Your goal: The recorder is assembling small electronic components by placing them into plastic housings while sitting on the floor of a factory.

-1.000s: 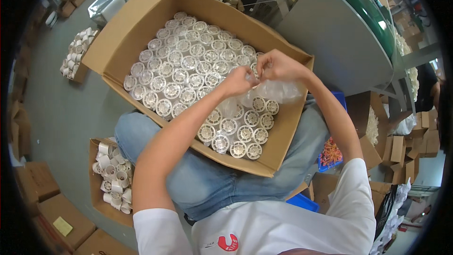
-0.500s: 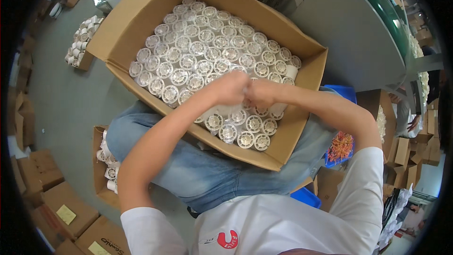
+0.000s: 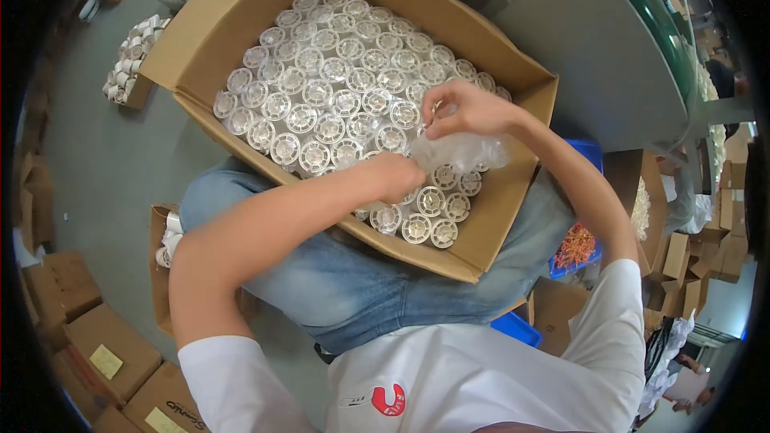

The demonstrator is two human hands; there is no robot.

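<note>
My left hand (image 3: 393, 178) is closed over the near part of a large cardboard box (image 3: 509, 200), its fingertips at the edge of a clear plastic bag (image 3: 477, 152). Just above and to the right, my right hand (image 3: 473, 110) pinches the same bag between thumb and curled fingers. The bag hangs crumpled between the two hands; whether anything is inside it I cannot make out. Rows of white round plastic spools (image 3: 318, 93) with spoked ends, many in clear wrap, fill the box beneath. My left forearm hides part of the near rows.
The box rests on my lap. Left on the floor stand a carton of white spools (image 3: 132, 60) and several closed cartons (image 3: 108, 337). At the right are a grey machine panel (image 3: 593, 56), a blue bin of orange-red pieces (image 3: 576, 247) and another open carton (image 3: 630, 172).
My hands, close together before, have moved apart. The right hand has risen up and right, the left has dropped lower, and the plastic bag now shows between them.
</note>
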